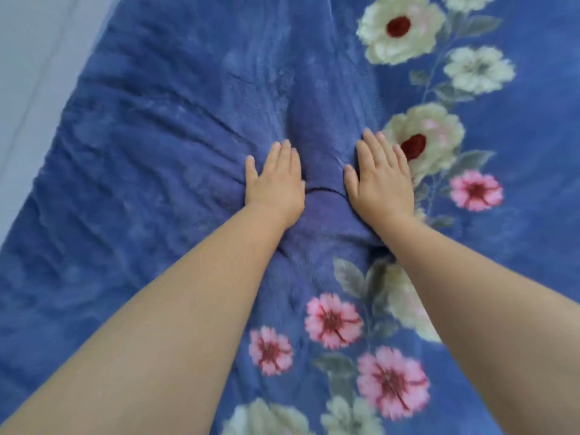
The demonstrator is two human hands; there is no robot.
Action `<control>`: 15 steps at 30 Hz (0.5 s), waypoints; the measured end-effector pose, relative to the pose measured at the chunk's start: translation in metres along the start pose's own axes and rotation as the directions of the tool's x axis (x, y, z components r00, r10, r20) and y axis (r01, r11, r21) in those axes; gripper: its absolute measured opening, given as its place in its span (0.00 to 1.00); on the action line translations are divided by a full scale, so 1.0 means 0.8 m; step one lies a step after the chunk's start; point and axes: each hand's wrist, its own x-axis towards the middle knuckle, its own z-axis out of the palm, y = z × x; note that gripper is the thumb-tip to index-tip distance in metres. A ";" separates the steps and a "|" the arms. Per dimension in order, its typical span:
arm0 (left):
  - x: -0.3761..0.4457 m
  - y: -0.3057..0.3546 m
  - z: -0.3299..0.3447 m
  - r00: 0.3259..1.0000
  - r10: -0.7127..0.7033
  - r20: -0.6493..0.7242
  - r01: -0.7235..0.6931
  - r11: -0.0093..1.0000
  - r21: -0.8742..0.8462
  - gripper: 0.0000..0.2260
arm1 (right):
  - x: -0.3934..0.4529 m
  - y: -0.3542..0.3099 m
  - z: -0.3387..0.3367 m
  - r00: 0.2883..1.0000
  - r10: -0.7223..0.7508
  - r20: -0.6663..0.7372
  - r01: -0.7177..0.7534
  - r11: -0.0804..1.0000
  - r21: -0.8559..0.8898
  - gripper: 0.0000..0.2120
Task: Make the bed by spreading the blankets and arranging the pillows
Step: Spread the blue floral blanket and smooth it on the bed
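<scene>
Two bare forearms are stretched out from the near edge of the frame across the blue flowered blanket (175, 127), which fills almost the whole view. Nearest, pink and cream printed flowers lie between the arms. Farther out, the left hand (274, 180) and the right hand (381, 180) are laid flat on the pile, fingers straight and close together, nothing gripped; a raised ridge of cloth (323, 146) is held between them, and shallow creases fan away to the left. The smoothing step seems to be in hand. It is best done with palms kept flat and swept apart from the ridge toward the blanket's edges, so that slack is carried outward rather than bunched. Pressure should be light and even, since plush cloth drags easily. At the far left, a pale surface (34, 58) is seen beyond the blanket's edge. No pillows are in view.
</scene>
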 end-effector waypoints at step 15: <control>-0.160 0.044 0.067 0.977 0.030 0.210 -0.043 0.997 0.060 0.33 | -0.352 -0.016 0.030 0.954 0.298 0.045 -0.298 0.955 -0.013 0.30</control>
